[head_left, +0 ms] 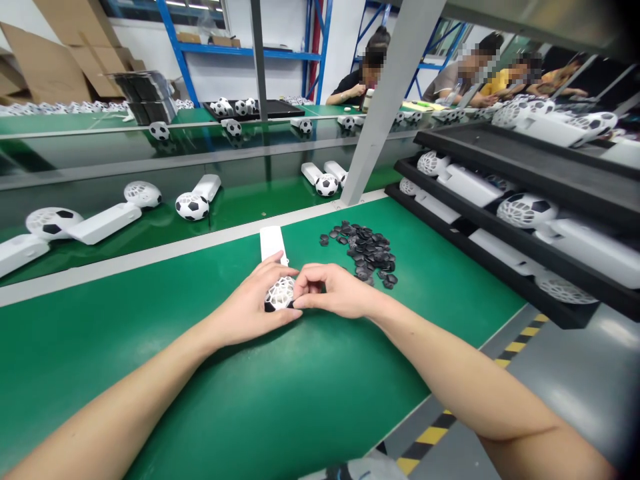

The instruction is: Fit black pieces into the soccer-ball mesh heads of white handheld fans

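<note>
A white hand-held fan with a football-patterned round head (280, 293) lies on the green mat (150, 373), its white handle (273, 241) pointing away from me. My left hand (253, 303) cups the head from the left and holds it. My right hand (333, 290) presses its fingertips against the right side of the head; whether a small piece is pinched in them I cannot tell. A heap of small black pentagon pieces (367, 250) lies just beyond my right hand.
Finished fans (193, 203) lie on the conveyor belt (150, 230) behind the mat. Black trays (525, 220) stacked at the right hold more white fans. A grey post (380, 120) rises ahead. Other people sit at the far table (365, 80).
</note>
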`<state>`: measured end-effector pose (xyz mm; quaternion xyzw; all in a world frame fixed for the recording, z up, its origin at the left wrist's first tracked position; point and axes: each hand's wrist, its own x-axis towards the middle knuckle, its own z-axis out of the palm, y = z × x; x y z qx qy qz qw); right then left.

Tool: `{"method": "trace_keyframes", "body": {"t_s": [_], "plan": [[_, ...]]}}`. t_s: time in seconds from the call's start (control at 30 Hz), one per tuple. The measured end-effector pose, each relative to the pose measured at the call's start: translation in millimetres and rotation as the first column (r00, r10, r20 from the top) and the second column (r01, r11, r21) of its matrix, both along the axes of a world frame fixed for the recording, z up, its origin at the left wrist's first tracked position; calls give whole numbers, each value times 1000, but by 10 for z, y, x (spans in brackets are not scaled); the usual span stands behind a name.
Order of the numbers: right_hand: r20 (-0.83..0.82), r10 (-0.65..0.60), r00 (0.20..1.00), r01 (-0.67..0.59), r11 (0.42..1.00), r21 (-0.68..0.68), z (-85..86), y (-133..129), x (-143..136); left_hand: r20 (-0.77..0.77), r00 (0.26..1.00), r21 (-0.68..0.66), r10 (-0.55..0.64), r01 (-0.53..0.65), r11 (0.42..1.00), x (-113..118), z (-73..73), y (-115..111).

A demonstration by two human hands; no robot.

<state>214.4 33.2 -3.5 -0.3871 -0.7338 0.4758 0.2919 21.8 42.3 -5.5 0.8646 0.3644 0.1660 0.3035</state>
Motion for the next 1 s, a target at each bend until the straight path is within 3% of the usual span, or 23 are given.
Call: {"method": "trace_keyframes", "body": {"t_s": [0.33, 0.4, 0.47, 0.53, 0.6, 0.67, 0.77, 0.93, 1.0], "plan": [[1, -54, 999, 53, 985, -166, -89, 67, -44, 24, 1000, -4, 17, -17, 1000, 51, 8, -26], [69, -85, 994, 91, 992, -82, -112, 154, 8, 31, 999, -14, 37, -37, 999, 54, 0, -28], [191, -260, 947, 232, 960, 153, -148, 267, 84, 36, 998, -30, 54, -53, 998, 47, -1, -27], [323, -495, 807, 344, 838, 424, -199, 375, 158, 40, 998, -50, 47, -45, 998, 31, 9, -17], [461, -604, 650, 314, 766, 561, -254, 444, 211, 49, 999, -70, 19, -15, 997, 10, 25, 1], [564, -604, 563, 246, 774, 583, -293, 465, 237, 73, 997, -78, -26, 31, 996, -10, 34, 22], [605, -586, 539, 198, 787, 585, -302, 444, 250, 127, 989, -69, -70, 79, 994, -17, 18, 32], [583, -601, 546, 239, 779, 580, -314, 486, 319, 115, 975, -72, 190, -183, 981, 28, -40, -16], [568, -606, 557, 280, 781, 558, -346, 533, 367, 104, 964, -85, 245, -237, 968, 29, -37, -24]]}}
